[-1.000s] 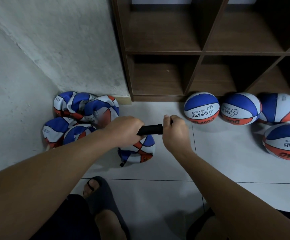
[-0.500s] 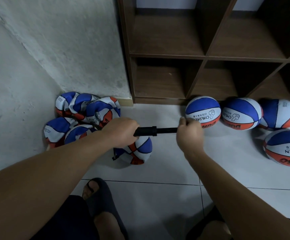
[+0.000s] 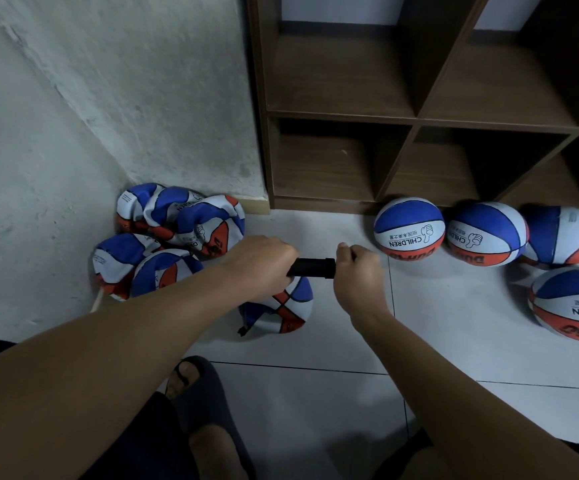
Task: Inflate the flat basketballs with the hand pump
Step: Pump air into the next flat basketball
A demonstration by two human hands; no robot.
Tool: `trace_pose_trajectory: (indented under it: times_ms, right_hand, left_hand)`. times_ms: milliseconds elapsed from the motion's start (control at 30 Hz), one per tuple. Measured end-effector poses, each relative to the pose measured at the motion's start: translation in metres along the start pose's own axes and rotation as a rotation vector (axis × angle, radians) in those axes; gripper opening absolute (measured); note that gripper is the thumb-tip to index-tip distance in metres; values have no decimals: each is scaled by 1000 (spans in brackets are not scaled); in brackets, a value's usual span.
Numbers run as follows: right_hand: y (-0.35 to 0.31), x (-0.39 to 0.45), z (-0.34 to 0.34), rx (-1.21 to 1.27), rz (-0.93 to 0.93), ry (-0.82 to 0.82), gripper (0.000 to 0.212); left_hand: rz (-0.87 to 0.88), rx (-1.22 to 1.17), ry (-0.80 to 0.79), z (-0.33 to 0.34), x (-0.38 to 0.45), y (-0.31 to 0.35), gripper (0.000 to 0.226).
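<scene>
The person is crouched over the pale tiled floor (image 3: pixel 437 323), mid-stroke with the short black hand pump (image 3: pixel 312 267). The left hand (image 3: pixel 264 263) is curled tight round the barrel end, the right hand (image 3: pixel 355 268) is fisted round the handle, and only a short stretch of black tube shows between them, so the plunger looks pushed nearly home. Just below the pump, touching the floor, lies the crumpled blue, white and orange basketball (image 3: pixel 286 308) being filled; it looks only partly plumped. I cannot see the needle or the valve, as the left hand hides them.

Far left, in the corner of the rough white wall, sits a heap of flat basketballs (image 3: pixel 163 237). To the right, along the foot of the dark wooden shelf unit (image 3: pixel 416 119), rest four round inflated basketballs (image 3: pixel 409 229).

I judge the next move is a steady pull of the handle to the right, barrel held still so the needle stays seated.
</scene>
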State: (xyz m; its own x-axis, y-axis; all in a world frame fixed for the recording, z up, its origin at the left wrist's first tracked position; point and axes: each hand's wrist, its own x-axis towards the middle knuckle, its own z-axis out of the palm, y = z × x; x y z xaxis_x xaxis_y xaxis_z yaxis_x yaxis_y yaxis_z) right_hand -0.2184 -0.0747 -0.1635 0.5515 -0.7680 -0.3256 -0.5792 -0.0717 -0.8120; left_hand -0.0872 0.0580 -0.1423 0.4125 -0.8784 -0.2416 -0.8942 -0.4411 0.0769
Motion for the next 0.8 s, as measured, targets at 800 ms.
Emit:
trace_pose_trajectory:
  times_ms: [800]
  right_hand:
    - [-4,-3,-2,44,-19,5,39]
  left_hand:
    - [-29,-102,-50,1,1,-2,13]
